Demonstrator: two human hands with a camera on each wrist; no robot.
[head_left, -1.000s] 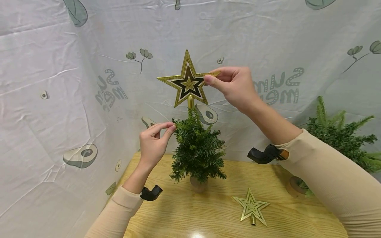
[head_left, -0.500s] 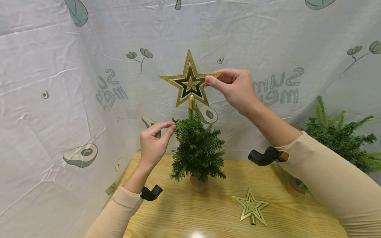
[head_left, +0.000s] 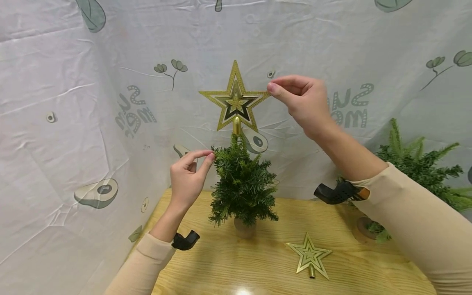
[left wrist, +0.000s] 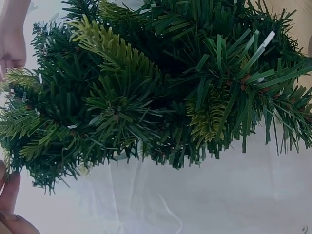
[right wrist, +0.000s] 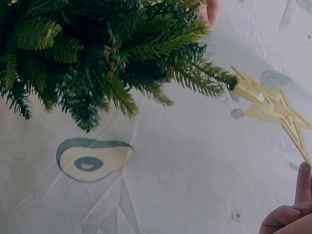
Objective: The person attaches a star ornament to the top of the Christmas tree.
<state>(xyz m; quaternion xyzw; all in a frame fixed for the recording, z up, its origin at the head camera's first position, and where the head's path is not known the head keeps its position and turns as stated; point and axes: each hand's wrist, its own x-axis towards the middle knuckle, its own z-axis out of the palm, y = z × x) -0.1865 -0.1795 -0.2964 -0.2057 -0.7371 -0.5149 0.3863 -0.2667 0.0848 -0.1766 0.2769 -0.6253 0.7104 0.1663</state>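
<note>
A small green Christmas tree (head_left: 243, 184) stands upright on the wooden table, on a round base (head_left: 245, 228). Its top sprig enters the socket of a gold star tree topper (head_left: 236, 102), also seen at the tip of the tree in the right wrist view. My right hand (head_left: 307, 102) has thumb and fingers at the very end of the star's right point; the wrist view shows a fingertip (right wrist: 304, 170) touching it. My left hand (head_left: 187, 178) pinches a branch at the tree's upper left; only a few fingers (left wrist: 10, 192) show in the left wrist view.
A second gold star topper (head_left: 309, 255) lies flat at the front right of the wooden table (head_left: 206, 266). Another green tree (head_left: 420, 164) stands at the right, partly behind my right sleeve. A printed pale curtain (head_left: 313, 37) hangs behind the table.
My right hand has slid outward, rightward and slightly up, from further in on the star's point to its end. The star has turned slightly straighter. My left hand keeps its place on the branch.
</note>
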